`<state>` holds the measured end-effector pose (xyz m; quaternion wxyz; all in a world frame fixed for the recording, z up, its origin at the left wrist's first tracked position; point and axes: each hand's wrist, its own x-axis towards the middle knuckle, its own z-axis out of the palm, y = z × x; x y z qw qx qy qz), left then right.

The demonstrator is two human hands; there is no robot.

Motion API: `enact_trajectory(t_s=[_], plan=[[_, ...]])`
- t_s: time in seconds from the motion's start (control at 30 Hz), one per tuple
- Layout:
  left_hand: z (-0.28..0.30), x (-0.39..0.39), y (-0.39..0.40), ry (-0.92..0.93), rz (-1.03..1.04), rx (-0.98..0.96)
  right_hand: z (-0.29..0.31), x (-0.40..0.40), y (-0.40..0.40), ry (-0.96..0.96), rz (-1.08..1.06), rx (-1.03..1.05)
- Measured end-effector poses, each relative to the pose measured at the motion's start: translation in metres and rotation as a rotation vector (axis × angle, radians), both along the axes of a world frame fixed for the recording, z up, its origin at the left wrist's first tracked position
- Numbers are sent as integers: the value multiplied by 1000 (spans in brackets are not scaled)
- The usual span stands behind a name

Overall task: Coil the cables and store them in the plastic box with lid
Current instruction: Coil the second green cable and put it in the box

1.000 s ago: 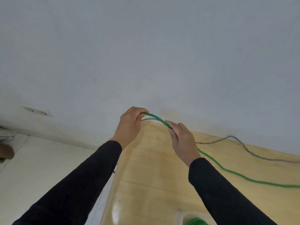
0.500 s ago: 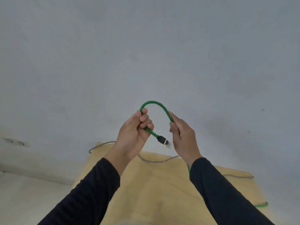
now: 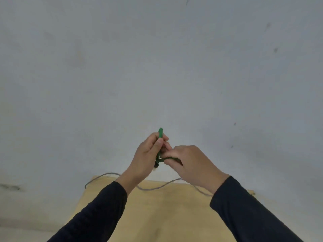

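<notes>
Both hands hold a green cable (image 3: 160,132) in front of the wall, above the far edge of the wooden table. My left hand (image 3: 148,154) pinches a narrow folded loop of it; the loop's top sticks up past the fingers and a dark plug hangs just under the palm. My right hand (image 3: 188,162) grips a strand of the same cable close beside the left fingers. A grey cable (image 3: 152,188) lies snaking across the table's far end. The plastic box is out of view.
A light wooden table (image 3: 166,215) fills the bottom middle, its far edge against a plain grey-white wall (image 3: 157,67). Pale floor shows at the lower left. My dark sleeves cover much of the table's near part.
The wide arch of green cable between my hands has closed into a tight fold. My right hand has moved in against the left one, lower than before.
</notes>
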<state>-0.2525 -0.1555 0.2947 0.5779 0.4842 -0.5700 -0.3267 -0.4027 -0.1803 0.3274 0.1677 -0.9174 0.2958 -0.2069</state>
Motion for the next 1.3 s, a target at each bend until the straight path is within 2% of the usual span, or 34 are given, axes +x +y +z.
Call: enact_trajectory(t_s=[0.1,0.2,0.3,0.37,0.47,0.53,0.6,0.7,0.8,0.87,0.9,0.97,1.1,1.17,1.27,1.3], plan=[[10,-4,16,-153,-112,7,40,-20,-4,21,-12,185],[21,2,25,-85,-223,56,78,-36,-9,-20,50,302],[30,4,32,15,-372,69,98,-41,-15,-210,65,289],[40,-2,34,188,-469,35,95,-33,-20,-397,60,278],[61,-6,31,585,-516,-46,66,-9,-27,-678,-16,337],[77,-1,24,779,-484,-131,37,10,-25,-680,-123,312],[90,10,14,835,-395,-220,9,28,-17,-552,-177,253],[95,27,-4,656,-102,-273,-9,46,2,-271,-103,162],[80,37,-10,161,169,-266,6,54,16,-110,-27,45],[62,39,-5,-125,148,-269,29,50,17,-80,-25,-28],[53,39,-1,-200,108,-238,42,44,15,-89,-29,-38],[39,36,9,-239,-19,-146,67,28,6,-143,-29,29],[27,27,28,4,-307,-34,97,2,-10,-232,32,188],[36,21,35,177,-382,-42,97,-2,-19,-365,41,242],[64,15,39,500,-427,-101,73,2,-33,-636,-82,300],[74,16,37,580,-398,-136,60,6,-35,-641,-155,265]])
